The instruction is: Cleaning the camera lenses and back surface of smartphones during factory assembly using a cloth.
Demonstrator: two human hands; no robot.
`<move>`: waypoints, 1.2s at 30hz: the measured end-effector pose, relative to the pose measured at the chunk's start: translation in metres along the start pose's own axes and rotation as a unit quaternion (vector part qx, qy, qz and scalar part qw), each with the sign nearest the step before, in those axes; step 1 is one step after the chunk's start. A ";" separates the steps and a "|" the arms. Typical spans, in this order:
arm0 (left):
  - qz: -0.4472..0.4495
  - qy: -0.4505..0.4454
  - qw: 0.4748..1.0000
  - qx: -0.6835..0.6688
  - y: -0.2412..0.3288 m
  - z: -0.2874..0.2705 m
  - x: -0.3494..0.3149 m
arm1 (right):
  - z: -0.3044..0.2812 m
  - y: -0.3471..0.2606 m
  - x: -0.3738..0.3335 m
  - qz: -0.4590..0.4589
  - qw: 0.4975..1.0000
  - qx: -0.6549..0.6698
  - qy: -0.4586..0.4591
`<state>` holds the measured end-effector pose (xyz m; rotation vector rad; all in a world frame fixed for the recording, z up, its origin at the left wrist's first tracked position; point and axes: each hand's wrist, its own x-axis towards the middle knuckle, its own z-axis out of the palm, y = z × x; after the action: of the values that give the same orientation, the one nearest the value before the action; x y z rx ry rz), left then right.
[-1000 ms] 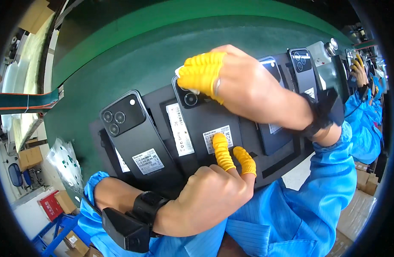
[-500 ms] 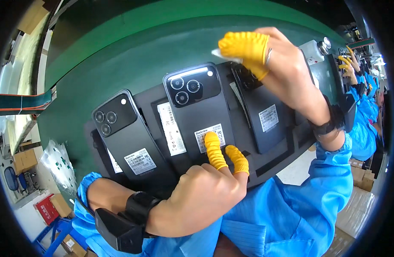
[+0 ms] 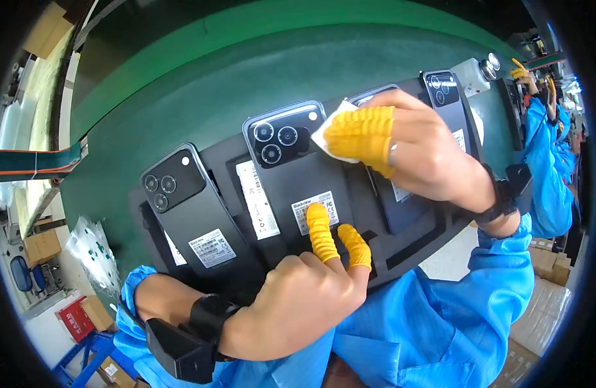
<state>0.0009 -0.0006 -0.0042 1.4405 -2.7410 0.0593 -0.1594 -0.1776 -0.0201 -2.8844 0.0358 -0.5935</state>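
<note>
Several dark grey phones lie back up in a row on a black tray (image 3: 228, 147), each with a white printed label. The middle phone (image 3: 282, 181) has three round camera lenses at its upper left. My left hand (image 3: 301, 301) rests over its lower part, the yellow-cotted index fingertip on the label and the other cotted digit near its lower right edge. In my right hand (image 3: 418, 145), yellow-cotted fingers pinch a folded white wipe (image 3: 322, 137) at the middle phone's upper right corner. This hand partly covers the phone to its right (image 3: 401, 216).
Another phone (image 3: 198, 216) lies at the left, and one (image 3: 447, 107) at the far right. A white bottle with a metal top (image 3: 471, 76) stands beyond the tray on the green table (image 3: 259, 64). Clear plastic bags (image 3: 91, 255) lie at left. A blue-sleeved person (image 3: 544, 161) works at right.
My right hand has come down with the wipe, from above the phones to the middle phone's upper right corner. My left hand stays on the label; the middle phone has shifted slightly left.
</note>
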 end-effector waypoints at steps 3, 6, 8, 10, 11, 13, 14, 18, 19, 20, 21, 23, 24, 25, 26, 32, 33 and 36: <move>0.007 -0.004 1.000 0.009 0.000 0.009 0.003 | -0.015 0.001 0.003 0.109 0.993 0.040 0.004; 0.014 -0.018 1.000 0.022 0.002 0.004 0.001 | -0.026 0.006 0.003 0.237 0.957 0.151 0.078; 0.013 -0.023 0.999 0.021 0.001 0.001 0.001 | -0.027 0.014 0.004 0.280 0.900 0.311 0.125; 0.017 -0.040 0.999 -0.017 0.000 -0.001 0.002 | -0.028 0.032 -0.006 0.359 0.833 0.390 0.163; 0.009 -0.043 0.999 -0.010 0.002 -0.007 -0.001 | -0.030 0.037 -0.010 0.405 0.792 0.418 0.184; 0.029 -0.061 0.998 -0.012 0.000 -0.009 -0.001 | -0.027 0.047 -0.012 0.409 0.750 0.478 0.203; 0.029 -0.063 0.998 -0.013 0.000 -0.009 0.000 | -0.026 0.049 -0.010 0.398 0.760 0.468 0.213; 0.030 -0.061 0.998 -0.001 -0.002 -0.001 0.001 | -0.013 0.049 0.006 0.323 0.835 0.401 0.194; 0.024 -0.058 0.998 -0.005 -0.002 -0.002 0.001 | -0.012 0.045 0.016 0.263 0.887 0.347 0.151; 0.020 -0.061 0.998 -0.006 -0.002 -0.003 0.001 | -0.013 0.034 0.034 0.250 0.909 0.319 0.101; 0.025 -0.064 0.998 0.003 -0.002 -0.006 0.003 | -0.001 0.037 0.034 0.180 0.933 0.279 0.137; 0.030 -0.068 0.997 0.012 -0.003 -0.009 0.005 | 0.000 0.033 0.046 0.090 0.987 0.118 0.055; 0.029 -0.066 0.997 0.015 -0.004 -0.011 0.005 | 0.013 0.030 0.050 0.056 0.989 0.097 0.099; 0.035 -0.061 0.997 0.017 -0.004 -0.011 0.005 | 0.022 0.029 0.050 0.021 0.990 0.102 0.098; 0.041 -0.058 0.997 0.017 -0.004 -0.009 0.005 | 0.027 0.027 0.051 -0.038 0.990 0.117 0.072; 0.036 -0.056 0.998 0.007 -0.001 -0.006 0.003 | 0.022 0.036 0.037 -0.100 0.982 0.157 -0.010; 0.023 -0.043 0.999 -0.004 -0.001 -0.004 0.003 | 0.018 0.036 0.030 -0.074 0.986 0.146 -0.023; 0.015 -0.027 1.000 -0.006 -0.001 0.001 0.004 | 0.012 0.030 0.014 -0.038 0.992 0.114 -0.027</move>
<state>-0.0008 -0.0039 -0.0047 1.4178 -2.8008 0.0053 -0.1411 -0.2053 -0.0314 -2.6862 -0.1408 -0.4975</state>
